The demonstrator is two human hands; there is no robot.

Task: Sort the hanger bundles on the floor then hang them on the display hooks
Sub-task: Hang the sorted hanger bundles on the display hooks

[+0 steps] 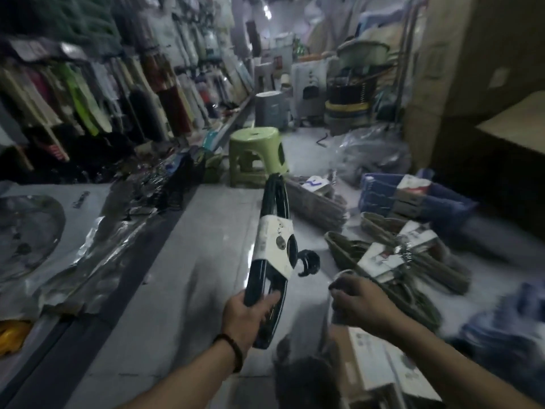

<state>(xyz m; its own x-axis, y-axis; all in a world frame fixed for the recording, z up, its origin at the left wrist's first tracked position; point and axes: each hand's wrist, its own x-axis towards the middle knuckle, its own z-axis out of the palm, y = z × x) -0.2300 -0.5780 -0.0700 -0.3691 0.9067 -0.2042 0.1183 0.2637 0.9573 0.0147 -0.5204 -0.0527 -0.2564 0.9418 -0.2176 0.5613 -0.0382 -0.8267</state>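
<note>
Left hand clamped on the lower end of a dark hanger bundle, held up off the floor. The bundle's far tip ends just short of the green stool. White label is wrapped round its middle, and the black hooks stick out to the right.

Right hand is apart from the left with its fingers curled. It's too blurred to tell if it holds anything. It sits over the grey hanger bundles, which lie on the floor right of the stool and nearer the camera.

Blue crate right of the stool. Display wall of hung goods left of it.
</note>
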